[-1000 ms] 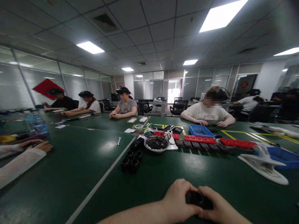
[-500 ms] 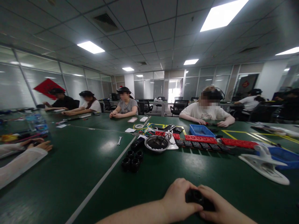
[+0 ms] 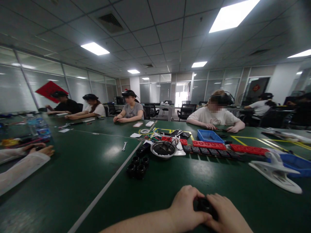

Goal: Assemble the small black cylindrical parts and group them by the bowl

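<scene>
At the near edge of the view, my left hand [image 3: 186, 207] curls around a small black round part [image 3: 203, 204] from its left side, thumb in front. My right hand [image 3: 224, 212] closes on the same part from the right, and its fingers cover much of that side. A dark hollow shows on the upper face; its exact kind I cannot make out. Beyond my hands, to the left, several similar black cylindrical parts [image 3: 138, 168] stand grouped on the green table [image 3: 97, 174].
A metal bowl [image 3: 163, 150] with dark contents stands mid-table beside cables. Red and black socket strips [image 3: 209, 144] run rightward past a blue tray [image 3: 210, 136]. A white stand [image 3: 274, 174] lies at right, a wrench [image 3: 124, 146] at left. A co-worker's sleeved arms [image 3: 26, 165] rest far left.
My right hand has shifted and turned slightly on the black part, its fingers now further over the right side. My left hand stays nearly in place.
</scene>
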`<state>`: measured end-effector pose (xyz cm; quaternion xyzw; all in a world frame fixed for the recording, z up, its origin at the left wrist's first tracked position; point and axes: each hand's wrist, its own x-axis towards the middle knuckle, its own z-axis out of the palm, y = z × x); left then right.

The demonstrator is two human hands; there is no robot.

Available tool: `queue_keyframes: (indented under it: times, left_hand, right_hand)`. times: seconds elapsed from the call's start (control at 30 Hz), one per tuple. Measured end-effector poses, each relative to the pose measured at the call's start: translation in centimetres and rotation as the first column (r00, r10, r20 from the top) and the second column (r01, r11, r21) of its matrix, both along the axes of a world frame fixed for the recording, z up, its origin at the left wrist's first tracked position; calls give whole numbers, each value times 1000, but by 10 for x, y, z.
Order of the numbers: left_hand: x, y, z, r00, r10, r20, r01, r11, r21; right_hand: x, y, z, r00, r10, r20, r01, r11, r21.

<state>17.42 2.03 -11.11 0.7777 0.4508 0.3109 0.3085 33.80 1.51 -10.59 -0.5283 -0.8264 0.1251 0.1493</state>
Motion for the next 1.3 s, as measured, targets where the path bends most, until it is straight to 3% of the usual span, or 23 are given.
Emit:
queue_keyframes:
  times: [0.13, 0.3, 0.6, 0.73, 1.0, 1.1, 1.3]
  left_hand:
    - [-2, -2, 3, 999, -31, 23, 30, 998, 60]
    - [-2, -2, 4, 997, -78, 13, 77, 994, 72]
    - [0, -2, 0, 1000, -1, 14, 0, 1000, 7]
    - [0, -1, 1, 1000, 7, 20, -7, 1000, 2]
    - [-4, -1, 3, 995, -98, 10, 97, 993, 64]
    - [-3, 0, 3, 997, -82, 4, 82, 996, 47]
    - [0, 1, 0, 1000, 9, 4, -9, 1000, -16]
  right_hand:
    - [7, 2, 9, 990, 68, -120, -83, 990, -117]
    - [17, 9, 16, 949, 161, -270, -237, 931, -277]
    - [3, 4, -5, 999, -2, -51, -1, 999, -54]
    - [2, 2, -5, 1000, 5, -21, -5, 999, -35]
    - [22, 13, 7, 941, 171, -293, -257, 923, -286]
    - [19, 15, 1, 954, 126, -272, -196, 948, -251]
    - [1, 6, -6, 997, -5, -75, 2, 999, -42]
